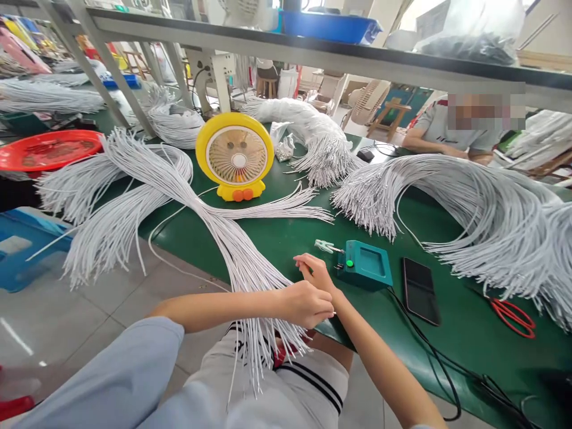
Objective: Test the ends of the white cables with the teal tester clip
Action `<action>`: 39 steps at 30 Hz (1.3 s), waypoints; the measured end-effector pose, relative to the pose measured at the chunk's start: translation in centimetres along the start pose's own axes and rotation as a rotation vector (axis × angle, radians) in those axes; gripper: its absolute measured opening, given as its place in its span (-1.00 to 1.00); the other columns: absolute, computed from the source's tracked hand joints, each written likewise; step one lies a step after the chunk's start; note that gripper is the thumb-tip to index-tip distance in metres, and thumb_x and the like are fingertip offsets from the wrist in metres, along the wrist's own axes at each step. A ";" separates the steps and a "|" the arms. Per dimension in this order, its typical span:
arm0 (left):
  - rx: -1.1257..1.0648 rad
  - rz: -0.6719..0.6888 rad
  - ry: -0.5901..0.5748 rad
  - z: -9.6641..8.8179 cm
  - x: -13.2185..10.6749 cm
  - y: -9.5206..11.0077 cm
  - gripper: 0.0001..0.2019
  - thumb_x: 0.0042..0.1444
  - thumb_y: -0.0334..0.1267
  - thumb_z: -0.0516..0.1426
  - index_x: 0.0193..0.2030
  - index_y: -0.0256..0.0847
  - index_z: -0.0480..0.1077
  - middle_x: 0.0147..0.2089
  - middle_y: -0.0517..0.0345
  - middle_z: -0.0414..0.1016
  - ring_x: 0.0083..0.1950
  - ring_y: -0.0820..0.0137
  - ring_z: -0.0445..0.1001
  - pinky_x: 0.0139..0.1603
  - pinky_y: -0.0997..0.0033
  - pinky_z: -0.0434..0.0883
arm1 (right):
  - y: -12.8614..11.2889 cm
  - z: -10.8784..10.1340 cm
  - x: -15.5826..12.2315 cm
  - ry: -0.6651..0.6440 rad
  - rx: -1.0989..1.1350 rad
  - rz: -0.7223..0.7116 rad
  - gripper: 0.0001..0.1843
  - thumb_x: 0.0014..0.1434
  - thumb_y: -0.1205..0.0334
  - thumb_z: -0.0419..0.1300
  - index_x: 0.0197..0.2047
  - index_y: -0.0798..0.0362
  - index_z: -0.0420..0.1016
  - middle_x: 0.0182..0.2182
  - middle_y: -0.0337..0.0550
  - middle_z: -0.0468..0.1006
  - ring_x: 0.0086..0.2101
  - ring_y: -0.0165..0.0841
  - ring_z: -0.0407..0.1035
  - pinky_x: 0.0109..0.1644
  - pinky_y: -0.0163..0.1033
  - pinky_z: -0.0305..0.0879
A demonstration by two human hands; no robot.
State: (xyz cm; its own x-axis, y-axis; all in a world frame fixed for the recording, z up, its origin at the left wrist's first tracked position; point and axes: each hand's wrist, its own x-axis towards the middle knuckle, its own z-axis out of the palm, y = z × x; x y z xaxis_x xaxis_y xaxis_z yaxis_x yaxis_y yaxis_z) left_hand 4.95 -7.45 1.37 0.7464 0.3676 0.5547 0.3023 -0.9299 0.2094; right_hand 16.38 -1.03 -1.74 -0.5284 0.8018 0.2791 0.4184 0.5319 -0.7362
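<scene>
My left hand (306, 304) is closed in front of my right wrist, over the bundle of white wires (254, 256). A short white wire end pokes out by its fingertips. My right hand (317, 275) lies just beyond it, its fingers bent and brought together at the tips; whatever they pinch, if anything, is too small to make out. The bundle runs from the table over its edge and hangs across my lap. To the right of my right hand is a small teal device (364, 265) with a green button and a pale clip on its left side.
A yellow fan (235, 156) stands behind the wires. Thick wire bundles (447, 185) cover the right side. A phone (420, 291), red-handled scissors (513, 317) and black cables (429, 342) lie near the device. A red tray (49, 149) is at left; a person (465, 131) sits opposite.
</scene>
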 end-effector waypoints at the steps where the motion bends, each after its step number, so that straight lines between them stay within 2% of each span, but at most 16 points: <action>1: 0.026 -0.010 -0.031 0.4 0.0 0.3 -0.71 0.21 -0.30 0.04 -0.50 -0.25 0.44 -0.55 0.15 0.38 -0.53 0.46 0.37 -0.54 0.44 0.24 | -0.1 0.2 0.0 -0.058 0.026 0.014 -0.68 0.23 0.22 -0.03 -0.20 0.08 0.55 -0.37 -0.05 0.60 -0.38 -0.33 0.47 -0.27 -0.21 0.42; 3: 0.036 0.002 -0.074 1.1 0.3 1.2 -0.69 0.21 -0.26 0.06 -0.55 -0.24 0.40 -0.56 0.15 0.37 -0.52 0.46 0.38 -0.51 0.44 0.29 | -0.3 0.4 0.1 -0.160 0.073 0.046 -0.68 0.23 0.21 -0.02 -0.19 0.09 0.56 -0.37 -0.07 0.63 -0.40 -0.34 0.49 -0.28 -0.22 0.44; 5: -0.009 0.066 -0.111 1.4 0.5 1.9 -0.74 0.20 -0.23 0.09 -0.49 -0.23 0.44 -0.44 0.08 0.48 -0.39 0.44 0.46 -0.34 0.46 0.40 | -0.4 0.5 0.1 -0.243 0.109 0.072 -0.66 0.23 0.17 -0.01 -0.18 0.11 0.56 -0.36 -0.07 0.65 -0.41 -0.34 0.50 -0.29 -0.22 0.45; 7: -0.039 0.029 -0.155 0.8 0.3 1.4 -0.83 0.17 -0.21 0.13 -0.37 -0.18 0.50 -0.28 0.06 0.54 -0.22 0.42 0.50 -0.13 0.48 0.43 | -0.7 0.6 0.0 -0.312 0.130 0.085 -0.67 0.19 0.14 0.04 -0.20 0.09 0.58 -0.37 -0.07 0.65 -0.41 -0.30 0.51 -0.31 -0.18 0.46; 8: -0.026 -0.068 -0.175 0.0 0.0 0.5 -0.86 0.17 -0.20 0.14 -0.32 -0.15 0.51 -0.23 0.06 0.55 -0.17 0.42 0.50 -0.08 0.48 0.42 | -0.8 0.5 -0.1 -0.336 0.134 0.089 -0.69 0.16 0.13 0.07 -0.22 0.07 0.59 -0.37 -0.07 0.65 -0.41 -0.27 0.50 -0.33 -0.15 0.46; 9: 0.022 -0.204 -0.182 -1.0 -0.6 -0.8 -0.87 0.16 -0.23 0.15 -0.34 -0.15 0.51 -0.27 0.07 0.54 -0.20 0.41 0.49 -0.11 0.47 0.43 | -0.9 0.5 -0.1 -0.356 0.138 0.091 -0.71 0.13 0.13 0.09 -0.25 0.05 0.61 -0.38 -0.07 0.65 -0.41 -0.24 0.50 -0.35 -0.13 0.46; 12: 0.187 -0.549 -0.138 -5.5 -3.4 -6.8 -0.75 0.25 -0.41 -0.02 -0.24 -0.28 0.49 -0.26 -0.07 0.50 -0.14 0.32 0.48 -0.13 0.38 0.43 | -1.4 0.4 -0.4 -0.398 0.152 0.083 -0.69 0.13 0.16 0.08 -0.23 0.08 0.61 -0.36 -0.07 0.64 -0.43 -0.28 0.47 -0.36 -0.17 0.42; 15: 0.296 -0.804 -0.168 -9.7 -6.0 -12.6 -0.81 0.22 -0.43 0.03 -0.20 -0.42 0.47 -0.17 -0.21 0.47 -0.03 0.19 0.45 -0.07 0.25 0.44 | -1.7 0.2 -0.5 -0.424 0.171 0.071 -0.68 0.14 0.22 0.05 -0.21 0.14 0.60 -0.35 -0.09 0.65 -0.47 -0.38 0.42 -0.38 -0.29 0.34; 17: 0.317 -0.914 -0.222 -11.2 -6.8 -14.9 -0.79 0.22 -0.34 0.09 -0.09 -0.45 0.43 -0.07 -0.23 0.45 0.01 0.17 0.44 -0.02 0.18 0.44 | -1.8 0.1 -0.4 -0.428 0.179 0.069 -0.69 0.14 0.23 0.06 -0.22 0.15 0.60 -0.36 -0.09 0.65 -0.50 -0.42 0.39 -0.42 -0.33 0.29; 20: 0.284 -1.009 -0.287 -11.7 -7.0 -16.2 -0.63 0.23 -0.17 0.12 0.10 -0.35 0.33 0.08 -0.11 0.39 0.03 0.25 0.44 0.01 0.13 0.46 | -1.8 0.1 -0.4 -0.428 0.187 0.072 -0.70 0.14 0.23 0.07 -0.21 0.15 0.60 -0.34 -0.09 0.65 -0.50 -0.42 0.38 -0.43 -0.34 0.26; 23: 0.219 -1.056 -0.288 -11.7 -6.6 -16.4 -0.62 0.23 -0.16 0.13 0.10 -0.34 0.33 0.09 -0.11 0.38 0.03 0.26 0.44 0.02 0.14 0.46 | -1.8 0.2 -0.4 -0.428 0.190 0.077 -0.70 0.14 0.24 0.07 -0.20 0.14 0.59 -0.31 -0.09 0.65 -0.48 -0.42 0.39 -0.42 -0.34 0.27; 26: 0.155 -1.082 -0.223 -12.5 -6.3 -16.6 -0.65 0.23 -0.16 0.12 0.09 -0.32 0.34 0.08 -0.09 0.39 0.02 0.26 0.45 0.01 0.14 0.46 | -1.7 0.2 -0.5 -0.422 0.181 0.075 -0.70 0.13 0.28 0.07 -0.20 0.15 0.59 -0.31 -0.09 0.65 -0.47 -0.42 0.38 -0.41 -0.35 0.26; 28: 0.106 -1.080 -0.160 -13.1 -5.8 -16.5 -0.75 0.19 -0.22 0.15 -0.07 -0.34 0.45 -0.07 -0.08 0.49 -0.07 0.27 0.49 -0.04 0.26 0.46 | -1.7 0.2 -0.5 -0.416 0.173 0.071 -0.71 0.11 0.31 0.07 -0.20 0.13 0.60 -0.31 -0.10 0.65 -0.47 -0.43 0.38 -0.42 -0.36 0.24; 31: -0.023 -1.025 -0.099 -13.6 -4.6 -15.7 -0.85 0.08 -0.32 0.17 -0.37 -0.35 0.54 -0.41 0.00 0.55 -0.33 0.37 0.51 -0.24 0.48 0.42 | -1.8 0.2 -0.6 -0.403 0.171 0.070 -0.70 0.08 0.34 0.07 -0.21 0.10 0.61 -0.32 -0.13 0.65 -0.48 -0.45 0.34 -0.44 -0.37 0.20; 35: -0.263 -0.896 -0.147 -13.0 -2.2 -12.3 -0.74 0.13 -0.22 0.13 -0.41 -0.34 0.57 -0.62 0.14 0.44 -0.56 0.52 0.37 -0.45 0.59 0.33 | -2.0 0.1 -0.5 -0.394 0.195 0.083 -0.69 0.06 0.36 0.08 -0.21 0.10 0.62 -0.36 -0.15 0.65 -0.57 -0.51 0.23 -0.48 -0.38 0.11; 39: -0.722 -0.666 -0.267 -11.1 -0.2 -6.7 -0.74 0.16 -0.18 0.13 -0.30 -0.32 0.59 -0.58 0.14 0.44 -0.55 0.54 0.35 -0.53 0.62 0.26 | -1.8 -0.1 -0.5 -0.371 0.268 0.111 -0.75 0.03 0.32 0.12 -0.29 0.12 0.62 -0.48 -0.24 0.60 -0.58 -0.52 0.19 -0.48 -0.39 0.10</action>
State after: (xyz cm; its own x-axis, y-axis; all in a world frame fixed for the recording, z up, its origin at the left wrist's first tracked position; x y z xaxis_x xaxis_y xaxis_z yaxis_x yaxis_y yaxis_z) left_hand -3.83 -1.39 8.78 0.6918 0.7214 -0.0316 0.3408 -0.2875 0.8951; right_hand 15.98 -2.41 -0.45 -0.7402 0.6722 -0.0139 0.3079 0.3205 -0.8958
